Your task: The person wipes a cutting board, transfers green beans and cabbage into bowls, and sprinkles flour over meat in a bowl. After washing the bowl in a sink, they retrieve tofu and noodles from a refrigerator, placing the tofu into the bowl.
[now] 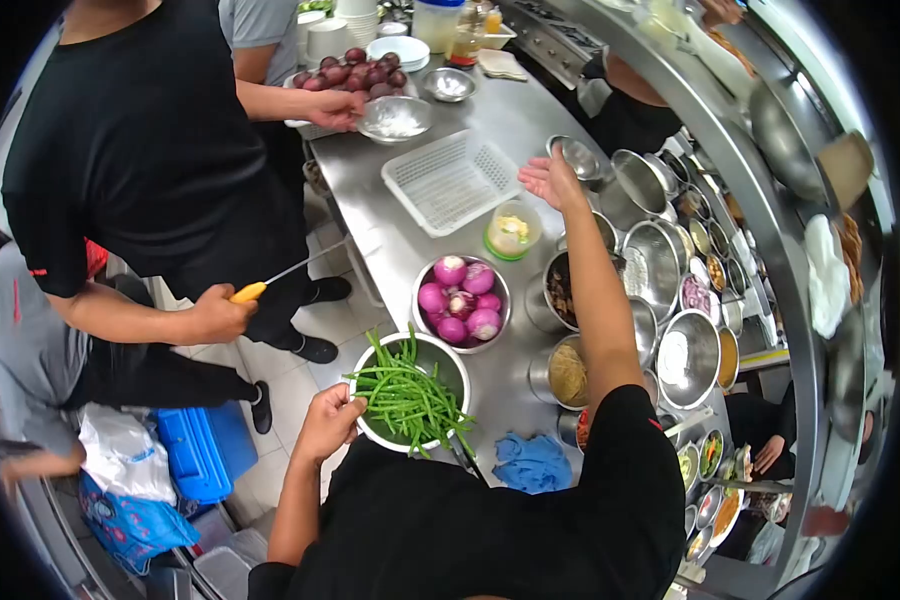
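Observation:
At the table's near edge, my left hand (332,420) is closed on the rim of a bowl (459,372) heaped with long green beans (410,390). My right hand (550,180) is stretched far forward, fingers extended and palm showing, with nothing in it. Just beyond it sits a small metal bowl (576,157); to its left lies a white perforated plastic basket (410,200). Below that hand stands a clear tub with a green base (513,232). Between my arms, a metal bowl (418,318) holds several peeled purple onions (451,300).
Across the table, a person in black holds a yellow-handled knife (248,292) and touches a metal bowl of white powder (396,120). Unpeeled red onions (355,75) lie behind. Metal bowls and ingredient containers (690,355) crowd the right; a blue cloth (532,463) lies near me.

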The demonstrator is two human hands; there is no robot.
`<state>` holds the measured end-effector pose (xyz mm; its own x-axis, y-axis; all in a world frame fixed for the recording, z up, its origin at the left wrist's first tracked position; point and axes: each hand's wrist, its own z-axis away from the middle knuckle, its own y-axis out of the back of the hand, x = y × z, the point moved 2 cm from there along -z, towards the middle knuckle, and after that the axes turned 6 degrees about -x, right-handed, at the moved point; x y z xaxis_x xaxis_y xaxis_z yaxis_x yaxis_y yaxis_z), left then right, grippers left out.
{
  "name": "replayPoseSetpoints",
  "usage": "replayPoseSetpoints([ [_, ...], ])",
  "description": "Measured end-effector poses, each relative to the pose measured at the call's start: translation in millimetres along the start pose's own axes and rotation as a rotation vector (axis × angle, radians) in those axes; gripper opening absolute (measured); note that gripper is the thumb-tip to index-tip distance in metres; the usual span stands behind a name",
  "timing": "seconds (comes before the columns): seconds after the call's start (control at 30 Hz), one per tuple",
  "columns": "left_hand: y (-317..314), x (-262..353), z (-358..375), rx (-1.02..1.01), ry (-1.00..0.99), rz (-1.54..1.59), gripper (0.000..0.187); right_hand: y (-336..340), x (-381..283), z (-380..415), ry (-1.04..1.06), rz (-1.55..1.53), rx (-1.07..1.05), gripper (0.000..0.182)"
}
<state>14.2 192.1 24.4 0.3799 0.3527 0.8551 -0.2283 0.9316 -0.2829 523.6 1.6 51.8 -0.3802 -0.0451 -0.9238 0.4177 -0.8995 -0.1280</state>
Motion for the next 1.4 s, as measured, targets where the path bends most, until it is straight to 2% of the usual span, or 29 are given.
replayPoseSetpoints([
  [0.07,5,2,-4,-0.001,0.013,0.003,0.012,-44,-10,12,0.011,0.091,-0.199,0.073],
  [0.1,5,4,-6,-0.009,0.019,0.006,0.012,-60,-13,13,-0.004,0.092,-0.209,0.073],
  [0.17,6,8,-10,-0.039,0.024,0.035,0.012,-87,-20,12,0.071,0.36,-0.256,0.07],
  [0.23,8,5,-15,-0.05,0.04,0.038,0.011,-118,-25,14,0.059,0.412,-0.259,0.066],
  [0.3,7,10,-18,-0.034,0.056,0.057,0.011,-143,-23,5,0.105,0.673,-0.265,0.064],
  [0.43,6,14,-25,-0.064,0.114,0.039,0.011,-201,-12,-29,0.19,0.858,-0.356,0.057],
  [0.5,7,14,-29,-0.072,0.104,0.037,0.011,-228,-8,-46,0.528,1.058,-0.397,0.054],
  [0.53,9,13,-30,-0.074,0.11,0.039,0.011,-238,-3,-51,0.521,1.057,-0.403,0.054],
  [0.6,13,10,-31,-0.064,0.12,0.046,0.011,-264,7,-56,0.52,1.268,-0.707,0.049],
  [0.63,16,8,-30,-0.061,0.124,0.045,0.011,-277,5,-52,0.517,1.265,-0.713,0.049],
  [0.7,19,13,-26,-0.042,0.114,0.048,0.012,-292,6,-43,0.289,1.64,-0.928,0.042],
  [0.77,21,7,-30,-0.04,0.058,0.069,0.014,-290,15,-41,0.326,1.687,-0.913,0.037],
  [0.83,22,3,-32,-0.016,0.042,0.042,0.012,-274,10,-39,0.52,1.54,-0.979,0.033],
  [0.87,20,5,-34,-0.068,0.044,0.027,0.012,-259,0,-36,0.494,1.552,-0.925,0.033],
  [0.97,18,0,-40,-0.021,0.096,0.048,0.011,-219,-32,-29,0.465,1.441,-0.83,0.032],
  [1.03,25,3,-39,-0.03,0.093,0.056,0.01,-180,-58,-38,0.373,1.322,-0.657,0.032],
  [1.1,26,7,-40,-0.038,0.098,0.044,0.01,-120,-69,-59,0.31,1.128,-0.387,0.03],
  [1.13,27,9,-40,-0.037,0.096,0.047,0.01,-87,-70,-70,0.248,0.989,-0.156,0.026],
  [1.2,17,1,-46,-0.027,0.084,0.051,0.009,-15,-76,-75,0.051,0.972,0.12,0.023],
  [1.23,18,2,-46,-0.035,0.082,0.05,0.009,28,-61,-90,0.199,0.627,0.186,0.017],
  [1.27,18,4,-47,-0.025,0.078,0.052,0.009,53,-64,-89,0.083,0.751,0.281,0.012],
  [1.33,18,7,-47,-0.014,0.07,0.057,0.008,138,-23,-151,0.007,0.188,0.618,0.01],
  [1.4,19,12,-48,-0.01,0.077,0.057,0.008,147,-18,-130,0.011,0.058,0.971,0.003],
])
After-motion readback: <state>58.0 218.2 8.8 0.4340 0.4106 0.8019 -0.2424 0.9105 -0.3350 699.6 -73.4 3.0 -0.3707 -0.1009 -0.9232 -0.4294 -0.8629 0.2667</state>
